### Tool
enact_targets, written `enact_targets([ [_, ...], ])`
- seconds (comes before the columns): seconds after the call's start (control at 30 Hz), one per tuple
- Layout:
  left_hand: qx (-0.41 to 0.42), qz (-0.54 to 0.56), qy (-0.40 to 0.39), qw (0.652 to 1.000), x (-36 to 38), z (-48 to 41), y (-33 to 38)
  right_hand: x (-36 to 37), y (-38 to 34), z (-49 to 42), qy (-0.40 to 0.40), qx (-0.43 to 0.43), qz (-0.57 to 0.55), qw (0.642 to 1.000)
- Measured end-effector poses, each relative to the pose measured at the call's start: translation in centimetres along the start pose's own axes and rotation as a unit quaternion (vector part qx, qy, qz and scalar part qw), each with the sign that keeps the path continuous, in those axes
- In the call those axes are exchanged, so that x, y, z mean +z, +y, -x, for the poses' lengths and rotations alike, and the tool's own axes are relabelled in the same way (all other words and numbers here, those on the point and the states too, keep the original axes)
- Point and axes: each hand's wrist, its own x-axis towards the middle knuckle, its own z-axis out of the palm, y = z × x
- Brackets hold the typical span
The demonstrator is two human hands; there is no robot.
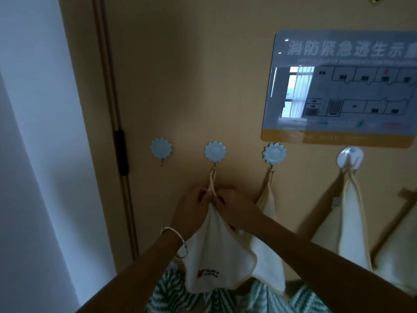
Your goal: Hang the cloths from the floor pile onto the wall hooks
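Observation:
A white cloth (pixel 214 251) with a cream border and a small orange logo hangs by its loop from the second flower hook (pixel 214 152). My left hand (pixel 191 211) and my right hand (pixel 234 208) both pinch the cloth's top corner just under the loop. The leftmost flower hook (pixel 161 148) is bare. A second cream cloth (pixel 268 222) hangs from the third flower hook (pixel 274 153). A third cloth (pixel 352 213) hangs from the round white hook (pixel 349 157). Green-and-white zigzag cloths (pixel 171 290) lie on the floor below.
The hooks are stuck on a tan door. A door hinge (pixel 121 152) and frame stand at the left, beside a white wall (pixel 33 154). An evacuation map sign (pixel 343 86) is mounted above the right hooks. A wooden bar (pixel 397 220) slants at the far right.

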Motion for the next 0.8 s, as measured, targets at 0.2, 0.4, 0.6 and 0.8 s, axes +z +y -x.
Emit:
enact_targets([
  [0.2,0.002,-0.006,-0.023,1.0,0.3,-0.2,-1.0,0.7,0.0,0.0,-0.008,0.035,0.012,0.999],
  [0.4,0.013,0.017,-0.032,0.999,0.9,-0.5,-1.6,1.7,0.1,0.4,0.017,0.066,0.027,0.997],
  [0.6,0.028,0.046,-0.035,0.998,1.7,-0.1,-2.3,2.7,-0.6,1.3,0.054,0.082,0.026,0.995],
  [0.8,0.014,0.042,-0.052,0.998,2.4,1.4,-3.3,3.4,-0.5,3.0,0.033,0.103,0.048,0.993],
])
